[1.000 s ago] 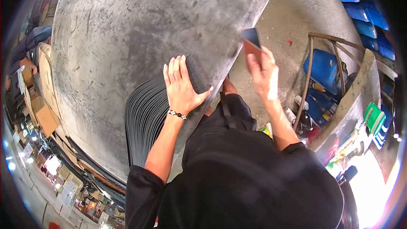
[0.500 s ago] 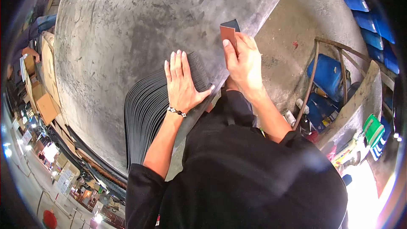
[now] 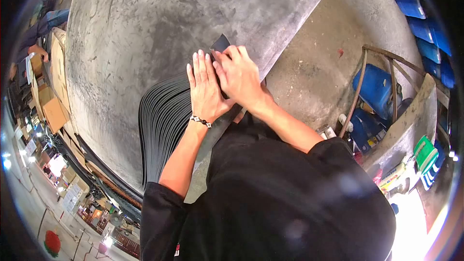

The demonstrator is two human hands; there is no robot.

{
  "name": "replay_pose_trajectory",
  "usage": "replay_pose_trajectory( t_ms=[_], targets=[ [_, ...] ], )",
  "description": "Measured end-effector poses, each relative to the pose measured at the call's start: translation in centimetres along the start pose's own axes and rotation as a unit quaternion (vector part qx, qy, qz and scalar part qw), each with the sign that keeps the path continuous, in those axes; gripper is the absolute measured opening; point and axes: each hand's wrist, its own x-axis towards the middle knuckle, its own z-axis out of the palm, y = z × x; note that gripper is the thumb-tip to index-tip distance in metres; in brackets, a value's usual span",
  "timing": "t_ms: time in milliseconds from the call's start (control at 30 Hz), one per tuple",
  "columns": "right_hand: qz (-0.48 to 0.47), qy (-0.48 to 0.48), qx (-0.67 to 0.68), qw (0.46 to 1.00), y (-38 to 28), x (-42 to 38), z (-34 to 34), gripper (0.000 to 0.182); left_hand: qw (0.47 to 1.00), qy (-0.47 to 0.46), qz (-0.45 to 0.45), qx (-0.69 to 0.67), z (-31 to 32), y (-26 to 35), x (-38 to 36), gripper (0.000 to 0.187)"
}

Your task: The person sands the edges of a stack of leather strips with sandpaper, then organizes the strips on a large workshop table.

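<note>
Dark, thin strips (image 3: pixel 162 116) lie fanned in a thick stack, bending over the edge of the grey worktop (image 3: pixel 125 34). My left hand (image 3: pixel 207 92) rests flat on the strips near their far end, fingers stretched out and thumb toward the right. Right beside it, my right hand (image 3: pixel 241 78) is closed on a folded piece of sandpaper (image 3: pixel 221 43) over the end of the stack. Only the sandpaper's dark upper corner shows; the rest is covered by my fingers. Whether it touches the strips is hidden.
To the right, blue plastic containers (image 3: pixel 376 87) stand behind a rusty metal frame (image 3: pixel 363 79). A green-handled brush (image 3: pixel 425 154) lies at the far right. Cardboard boxes (image 3: pixel 54 115) line the left side, where another person's hand (image 3: pixel 38 50) shows.
My right hand has moved left and down with the sandpaper, from above the worktop edge to beside my left hand. The left hand stays on the strips.
</note>
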Motion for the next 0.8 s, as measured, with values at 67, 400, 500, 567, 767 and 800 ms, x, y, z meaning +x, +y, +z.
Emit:
replay_pose_trajectory(
  t_ms=[67,400,500,567,767,800],
  targets=[
    [0.007,-0.039,0.04,0.998,2.7,2.1,-1.5,0.032,0.999,0.0,-0.015,-0.029,-0.4,0.3,0.8,0.147],
    [0.03,0.009,0.088,0.996,1.2,0.5,-1.4,0.027,0.994,0.033,0.015,-0.105,-0.4,-0.5,0.3,0.148],
    [0.061,0.052,0.01,0.997,4.3,1.4,-6.0,0.03,0.993,0.041,0.015,-0.106,-0.3,-0.4,0.3,0.151],
    [0.111,0.052,0.033,0.992,3.4,0.4,-9.2,0.027,0.994,0.042,0.015,-0.099,-0.3,-0.2,0.1,0.153],
    [0.068,-0.016,-0.009,0.998,-1.3,-7.1,-2.5,0.026,0.997,0.03,0.031,-0.072,0.3,-0.6,0.3,0.152],
    [0.077,-0.014,0.025,0.997,-0.2,-6.7,-2.9,0.026,0.996,0.03,0.03,-0.084,-0.1,-0.5,0.5,0.152]
  ],
)
